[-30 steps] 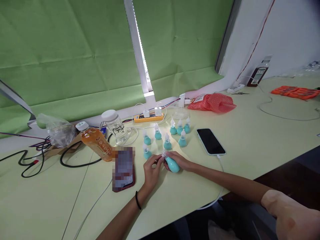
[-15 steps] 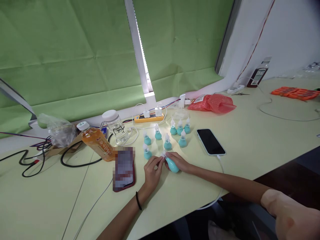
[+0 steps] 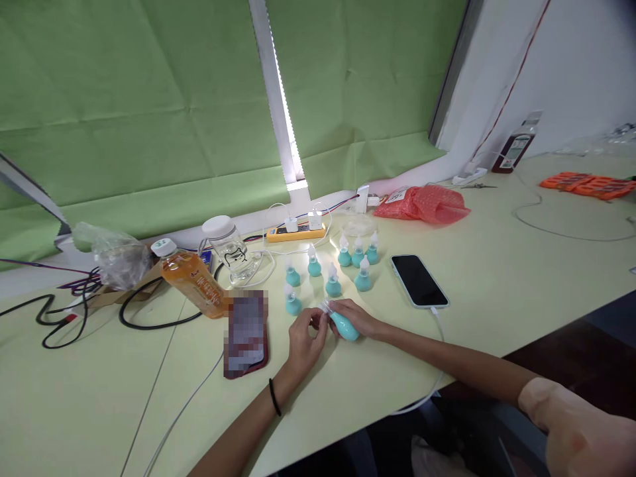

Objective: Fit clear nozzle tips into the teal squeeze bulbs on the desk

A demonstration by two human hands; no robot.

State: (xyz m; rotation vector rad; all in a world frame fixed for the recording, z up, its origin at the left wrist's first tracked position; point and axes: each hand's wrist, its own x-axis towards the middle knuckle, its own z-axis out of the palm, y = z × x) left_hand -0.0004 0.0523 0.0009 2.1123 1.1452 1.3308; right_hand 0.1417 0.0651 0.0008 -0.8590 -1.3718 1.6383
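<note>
A glossy turquoise bulb-shaped piece [image 3: 346,327] with a clear, whitish narrow end lies tilted between my hands, low over the table. My right hand [image 3: 358,318] is closed around its upper side, fingers near the narrow end. My left hand [image 3: 306,336] is closed too, thumb and fingertips pinched at the clear end; what exactly they grip there is partly hidden. Just beyond my hands stand several small turquoise pieces with clear pointed tops, among them a front-left one [image 3: 293,301], a middle one [image 3: 333,281] and a right one [image 3: 364,275].
A phone [image 3: 420,281] on a white cable lies right, a red-cased phone [image 3: 248,334] left. Behind stand an orange drink bottle [image 3: 193,278], a clear jar [image 3: 232,252] and a yellow power strip [image 3: 295,234]. Farther back are red bubble wrap [image 3: 422,204] and orange items [image 3: 586,185].
The turquoise bulb-shaped piece has shifted very slightly to the right in my hands. My left fingers have changed their pose a little at its narrow end. The standing pieces have stayed put.
</note>
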